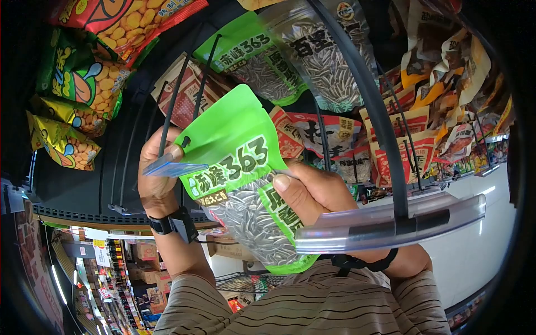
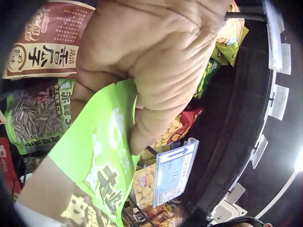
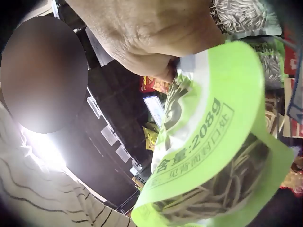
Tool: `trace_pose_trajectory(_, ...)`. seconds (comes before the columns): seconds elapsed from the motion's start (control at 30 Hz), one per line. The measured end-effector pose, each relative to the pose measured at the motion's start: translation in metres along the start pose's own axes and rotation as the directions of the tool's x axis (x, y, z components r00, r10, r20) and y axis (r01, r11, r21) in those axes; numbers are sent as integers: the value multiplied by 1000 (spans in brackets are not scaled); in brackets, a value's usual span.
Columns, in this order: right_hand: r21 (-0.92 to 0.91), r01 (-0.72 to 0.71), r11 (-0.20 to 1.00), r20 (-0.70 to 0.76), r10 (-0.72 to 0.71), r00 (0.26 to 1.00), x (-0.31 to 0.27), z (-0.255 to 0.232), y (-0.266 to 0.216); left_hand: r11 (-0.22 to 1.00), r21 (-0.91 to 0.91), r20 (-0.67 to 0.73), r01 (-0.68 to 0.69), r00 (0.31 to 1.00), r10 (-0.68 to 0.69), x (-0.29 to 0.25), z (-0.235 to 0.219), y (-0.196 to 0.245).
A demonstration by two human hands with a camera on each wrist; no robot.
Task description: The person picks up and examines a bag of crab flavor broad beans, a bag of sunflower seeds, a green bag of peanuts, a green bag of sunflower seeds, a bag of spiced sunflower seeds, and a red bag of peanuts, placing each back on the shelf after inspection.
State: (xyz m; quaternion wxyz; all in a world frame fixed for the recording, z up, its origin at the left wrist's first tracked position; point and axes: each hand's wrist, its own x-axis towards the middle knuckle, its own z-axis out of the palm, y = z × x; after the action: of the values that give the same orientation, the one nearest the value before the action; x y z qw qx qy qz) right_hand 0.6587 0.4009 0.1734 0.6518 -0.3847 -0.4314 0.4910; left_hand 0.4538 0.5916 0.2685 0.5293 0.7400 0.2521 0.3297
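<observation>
A green bag of sunflower seeds [image 1: 240, 190] hangs tilted between both hands, its printed front facing the head camera. My left hand [image 1: 159, 167] grips its upper left edge, thumb near the hang hole, beside a clear price tag [image 1: 176, 169]. In the left wrist view the fingers of the left hand [image 2: 151, 61] curl behind the green top of the bag [image 2: 106, 137]. My right hand [image 1: 315, 192] pinches the bag's right side, thumb on the front. The right wrist view shows the right hand [image 3: 151, 33] at the bag's side, above its bulging bottom [image 3: 213, 179]. Whether the hook passes through the hole, I cannot tell.
Black hooks reach out around the hands, one ending in a clear label holder [image 1: 391, 226] by the right forearm. Behind hang another green seed bag [image 1: 251, 58], a silver seed bag [image 1: 324, 56] and a brown-red packet [image 1: 190, 92]. Yellow and red snack bags [image 1: 120, 25] hang at left.
</observation>
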Motion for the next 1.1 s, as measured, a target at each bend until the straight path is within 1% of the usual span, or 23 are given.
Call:
trace_pose_trajectory(0.03,8,-4,1000,5,4,1000,1,-1,0,1000,5,4,1,1000,-1,1,1,0)
trace_pose_trajectory(0.13,-26,71,997,-16,-71,997,4,0,-2,1000,12,2,14,1000,-14,2,3,-1)
trace_pose_trajectory(0.2,3,146,989,-79,-146,986,9,4,7,1000,8,-21,29,999,-29,4,5,-3)
trace_pose_trajectory(0.3,117,-73,990,13,72,997,14,-6,-2,998,58,-34,-2,999,4,16,11,-4)
trace_pose_trajectory(0.37,104,-91,990,21,89,996,24,-12,-4,999,-50,-149,14,989,-21,20,17,-2)
trace_pose_trajectory(0.4,95,-65,993,5,64,998,27,-12,-3,994,-105,-202,15,979,-36,21,19,-1)
trace_pose_trajectory(0.43,85,-39,996,-11,40,999,30,-13,-1,977,-210,-192,24,979,-66,20,15,-8)
trace_pose_trajectory(0.53,17,17,1000,-52,-16,999,40,-12,-3,926,-370,-164,69,977,-138,4,1,-26)
trace_pose_trajectory(0.57,38,-9,999,-77,12,997,42,-9,-6,931,-353,-174,99,970,-169,-5,3,-26)
trace_pose_trajectory(0.67,-26,31,999,-111,-34,993,58,-13,-1,917,-386,-51,98,990,-128,-27,-6,-54)
trace_pose_trajectory(0.7,-29,68,997,-113,-71,991,65,-15,0,913,-397,18,95,995,-95,-32,5,-48)
trace_pose_trajectory(0.77,25,91,996,-153,-86,984,77,-12,2,926,-364,106,105,992,-71,-37,4,-56)
trace_pose_trajectory(0.8,52,102,993,-171,-92,981,82,-10,2,933,-344,80,110,993,-88,-35,10,-56)
trace_pose_trajectory(0.83,9,120,993,-163,-116,980,86,-12,0,939,-323,53,117,993,-105,-32,15,-55)
trace_pose_trajectory(0.87,-5,100,995,-158,-100,982,88,-13,-3,945,-304,26,124,992,-122,-30,21,-55)
trace_pose_trajectory(0.93,-31,63,998,-151,-67,986,95,-16,-8,962,-249,-73,113,988,-135,-18,31,-56)
trace_pose_trajectory(0.97,-46,90,995,-149,-96,984,102,-20,-2,948,-276,-57,161,981,-183,-10,22,-69)
trace_pose_trajectory(1.07,-252,81,964,-243,-144,959,111,-26,-4,944,-296,-84,146,980,-178,5,25,-81)
trace_pose_trajectory(1.1,-239,86,967,-240,-144,960,111,-24,-8,945,-295,-80,141,982,-171,8,26,-82)
